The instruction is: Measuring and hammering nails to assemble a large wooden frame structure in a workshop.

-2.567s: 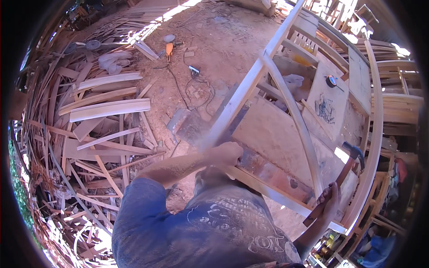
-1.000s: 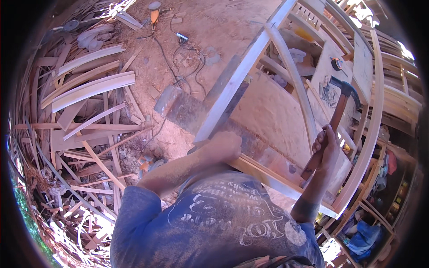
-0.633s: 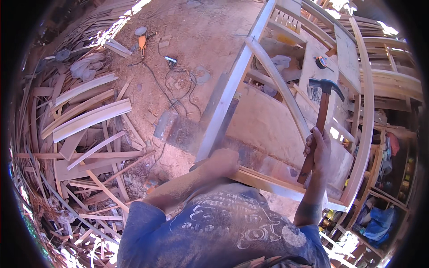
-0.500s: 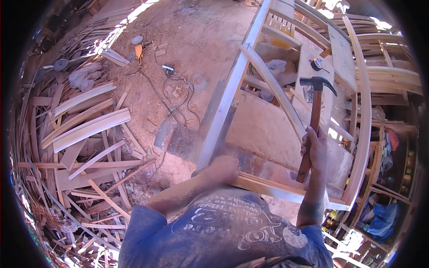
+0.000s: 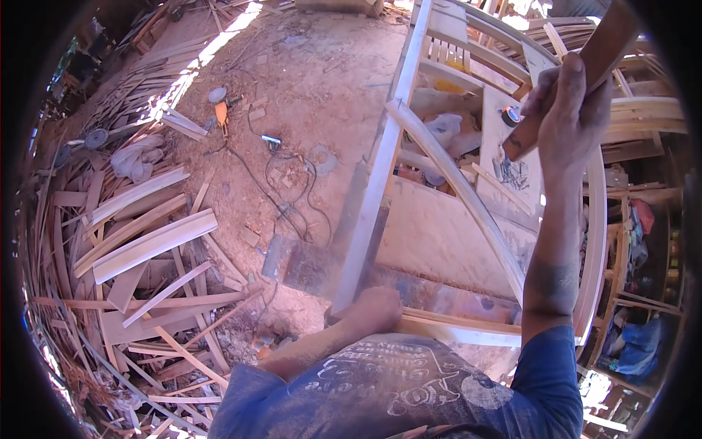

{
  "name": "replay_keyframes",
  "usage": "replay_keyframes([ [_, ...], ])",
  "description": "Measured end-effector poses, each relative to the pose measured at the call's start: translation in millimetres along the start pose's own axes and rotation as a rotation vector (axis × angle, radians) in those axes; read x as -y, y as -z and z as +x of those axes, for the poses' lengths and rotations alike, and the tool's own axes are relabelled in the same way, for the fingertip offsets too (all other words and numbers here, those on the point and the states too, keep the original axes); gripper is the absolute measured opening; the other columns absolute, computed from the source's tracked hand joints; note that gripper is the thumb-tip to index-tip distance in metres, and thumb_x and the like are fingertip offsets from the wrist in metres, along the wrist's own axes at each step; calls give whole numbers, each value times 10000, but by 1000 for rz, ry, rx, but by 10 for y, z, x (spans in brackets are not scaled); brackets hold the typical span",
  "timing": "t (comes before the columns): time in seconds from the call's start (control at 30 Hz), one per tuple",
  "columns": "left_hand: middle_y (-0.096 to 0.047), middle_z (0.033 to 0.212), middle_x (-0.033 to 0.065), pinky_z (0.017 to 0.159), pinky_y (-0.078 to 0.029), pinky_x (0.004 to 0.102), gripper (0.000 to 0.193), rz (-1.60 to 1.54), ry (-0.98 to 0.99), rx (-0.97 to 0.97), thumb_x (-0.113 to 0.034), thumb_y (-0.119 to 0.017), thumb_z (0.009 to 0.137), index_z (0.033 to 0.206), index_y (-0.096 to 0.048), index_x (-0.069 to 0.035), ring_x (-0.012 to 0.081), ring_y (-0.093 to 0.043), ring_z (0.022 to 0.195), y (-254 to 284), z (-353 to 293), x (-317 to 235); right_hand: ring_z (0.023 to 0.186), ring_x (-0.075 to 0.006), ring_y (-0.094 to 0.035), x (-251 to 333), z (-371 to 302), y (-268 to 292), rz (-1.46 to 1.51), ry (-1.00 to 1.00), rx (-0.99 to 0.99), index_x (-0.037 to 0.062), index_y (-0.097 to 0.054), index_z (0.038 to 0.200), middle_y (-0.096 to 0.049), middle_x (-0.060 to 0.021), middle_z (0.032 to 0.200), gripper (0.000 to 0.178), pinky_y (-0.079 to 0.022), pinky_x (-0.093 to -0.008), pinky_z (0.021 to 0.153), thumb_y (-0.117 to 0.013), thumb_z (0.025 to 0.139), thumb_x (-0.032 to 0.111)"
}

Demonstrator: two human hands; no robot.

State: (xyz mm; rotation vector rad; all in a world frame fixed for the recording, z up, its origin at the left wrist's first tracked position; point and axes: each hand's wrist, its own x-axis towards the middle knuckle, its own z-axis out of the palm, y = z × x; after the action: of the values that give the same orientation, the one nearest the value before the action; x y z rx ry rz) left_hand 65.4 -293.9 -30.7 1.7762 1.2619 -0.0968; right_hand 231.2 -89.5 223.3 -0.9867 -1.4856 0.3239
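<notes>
In my raised right hand (image 5: pixel 570 110) is the hammer (image 5: pixel 613 40), gripped by its wooden handle. The handle slants up to the right and its head lies outside the view. My left hand (image 5: pixel 379 306) is closed at the near left corner of a wooden frame (image 5: pixel 374 194), its fingers curled over the rail and partly hidden. A curved wooden brace (image 5: pixel 457 172) runs across the frame from the left rail toward the near right side. Beyond the lower end of the hammer handle, a small round tape measure (image 5: pixel 510 115) lies on a board.
Offcuts and curved planks (image 5: pixel 157 245) are heaped on the left. An orange power tool (image 5: pixel 221 113) with a disc and a tangled cord (image 5: pixel 281 208) lie on the dusty floor. Shelves with a blue bag (image 5: pixel 635 344) stand at the right, beside a long curved timber (image 5: pixel 596 249).
My right hand has swung the hammer up and to the right, carrying its head out of sight. My left hand stays at the frame's corner; the view has shifted slightly.
</notes>
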Motion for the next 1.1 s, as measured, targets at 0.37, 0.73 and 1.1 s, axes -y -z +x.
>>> replay_keyframes([
  [0.37, -698, 786, 214, 695, -562, 485, 226, 53, -79, -79, -179, -580, 787, 756, -734, -16, 368, -702, 753, -12, -70, 9, 449, -67, -469, -395, -287, -66, -214, -392, 215, 50, -515, 928, -496, 6, 618, 310, -388, -237, 415, -540, 1016, 346],
  [0.73, -692, 761, 211, 667, -552, 481, 218, 2, -69, -174, -172, -577, 783, 722, -724, -23, 375, -692, 730, 25, -102, -60, 474, -114, -533, -1147, -882, -65, -413, -745, 409, 21, -537, 997, -520, -37, 629, 248, -435, -275, 442, -554, 977, 267],
  [1.1, -686, 771, 229, 678, -552, 490, 220, 187, -355, -119, -174, -577, 786, 734, -722, -17, 391, -687, 733, -43, -79, 81, 564, -361, -617, -1347, -1172, -387, -462, -84, 142, 11, -421, 979, -586, -202, 634, 233, -487, -473, 569, -554, 976, 203],
])
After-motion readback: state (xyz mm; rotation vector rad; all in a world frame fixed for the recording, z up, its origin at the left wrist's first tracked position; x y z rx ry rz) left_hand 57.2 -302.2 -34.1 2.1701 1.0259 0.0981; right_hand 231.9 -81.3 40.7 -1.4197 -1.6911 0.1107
